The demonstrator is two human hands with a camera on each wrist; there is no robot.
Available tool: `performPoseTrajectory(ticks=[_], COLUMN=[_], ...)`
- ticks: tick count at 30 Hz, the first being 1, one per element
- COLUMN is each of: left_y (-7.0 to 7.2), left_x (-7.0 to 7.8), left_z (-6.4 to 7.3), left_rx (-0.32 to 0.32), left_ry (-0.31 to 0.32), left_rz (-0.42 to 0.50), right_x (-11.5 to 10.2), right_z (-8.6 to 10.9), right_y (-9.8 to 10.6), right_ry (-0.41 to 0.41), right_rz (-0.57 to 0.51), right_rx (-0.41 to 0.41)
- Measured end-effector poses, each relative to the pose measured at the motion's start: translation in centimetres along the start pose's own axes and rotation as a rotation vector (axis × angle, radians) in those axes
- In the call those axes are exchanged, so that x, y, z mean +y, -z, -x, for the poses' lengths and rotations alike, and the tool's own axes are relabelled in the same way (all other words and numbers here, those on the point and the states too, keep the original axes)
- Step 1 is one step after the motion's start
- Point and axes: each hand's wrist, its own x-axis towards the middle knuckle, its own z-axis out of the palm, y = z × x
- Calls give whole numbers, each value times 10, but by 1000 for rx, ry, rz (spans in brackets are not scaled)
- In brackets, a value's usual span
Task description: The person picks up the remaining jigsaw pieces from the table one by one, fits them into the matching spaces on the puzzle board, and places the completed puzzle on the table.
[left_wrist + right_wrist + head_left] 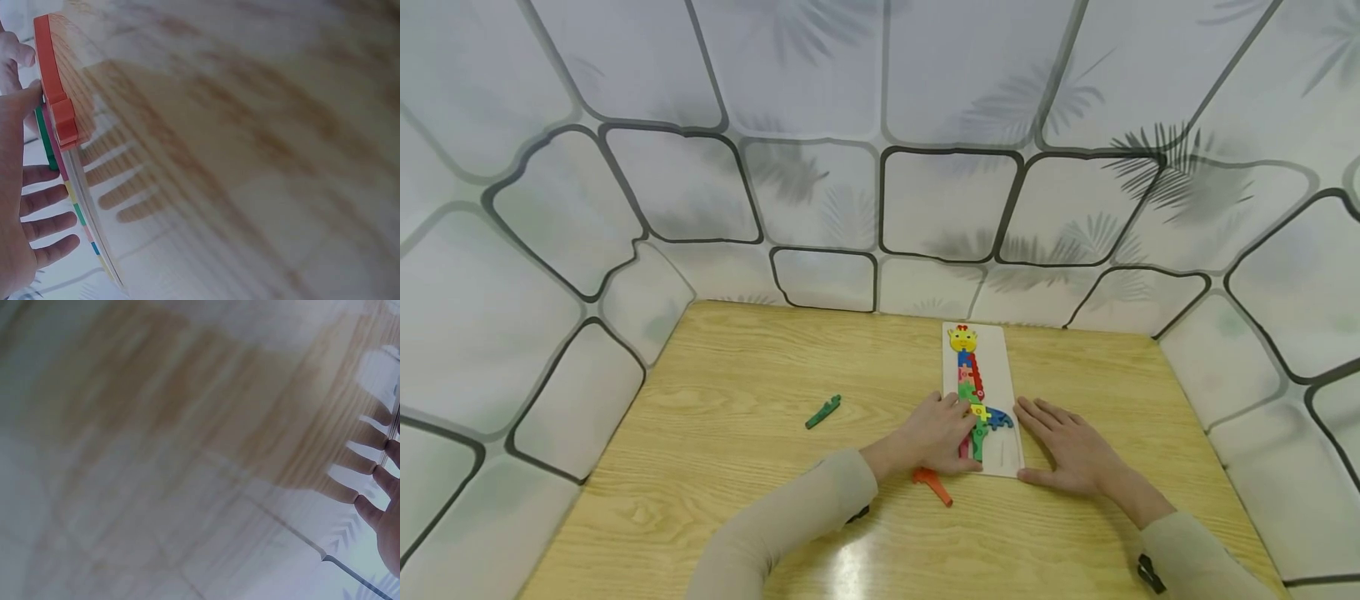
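A white puzzle board (997,358) lies lengthwise on the table, bearing a giraffe of interlocking coloured pieces with a yellow head (962,339) at the far end. Over the giraffe's lower body lies my left hand (934,435), hiding some pieces. Its fingers (47,228) look straight and spread in the left wrist view, touching the pieces. A loose orange piece (936,487) sits just below that hand, by the board's near left corner. My right hand (1070,450) rests flat at the board's right edge, fingers extended. A blue tail piece (998,418) shows between the hands.
A dark green loose piece (823,412) lies on the wooden table (737,375) left of the board. Patterned pale walls (823,279) enclose the table at the back and both sides.
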Motion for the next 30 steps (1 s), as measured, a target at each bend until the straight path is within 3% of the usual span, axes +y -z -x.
performPoseTrajectory(ticks=[30], left_y=[1], left_x=[1], left_z=[1], left_rx=[-25], left_ry=[2], left_rz=[-18], right_x=[-2], right_z=[0], right_y=[2], right_ry=[4], right_rz=[10], right_rx=[1])
